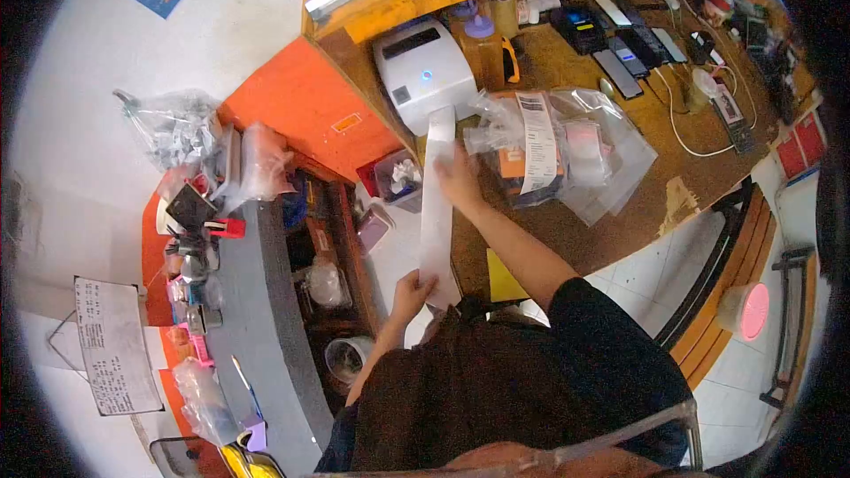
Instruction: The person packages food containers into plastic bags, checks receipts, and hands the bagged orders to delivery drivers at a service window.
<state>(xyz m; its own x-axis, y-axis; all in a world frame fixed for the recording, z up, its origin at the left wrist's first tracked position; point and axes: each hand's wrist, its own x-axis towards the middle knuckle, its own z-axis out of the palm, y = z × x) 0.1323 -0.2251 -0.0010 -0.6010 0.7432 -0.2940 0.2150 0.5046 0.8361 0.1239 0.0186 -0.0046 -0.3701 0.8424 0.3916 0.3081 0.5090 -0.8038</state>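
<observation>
A long white strip of label paper (436, 221) hangs from the front of the white label printer (427, 71), whose blue light is on. My left hand (411, 296) pinches the strip close to its lower end, near my body. Higher up, just below the printer's outlet, my right hand (458, 179) grips the strip's right edge, fingers partly hidden. To the right of that hand lies a clear plastic-wrapped parcel (509, 164) with a printed shipping label (537, 137) on it.
Several phones (617, 73) and white charging cables (675, 115) lie on the brown wooden table (620, 230). Left of the strip is a bin of crumpled paper (398, 179). A grey-topped counter (266, 301) holds small items. A wooden bench (722, 288) stands at right.
</observation>
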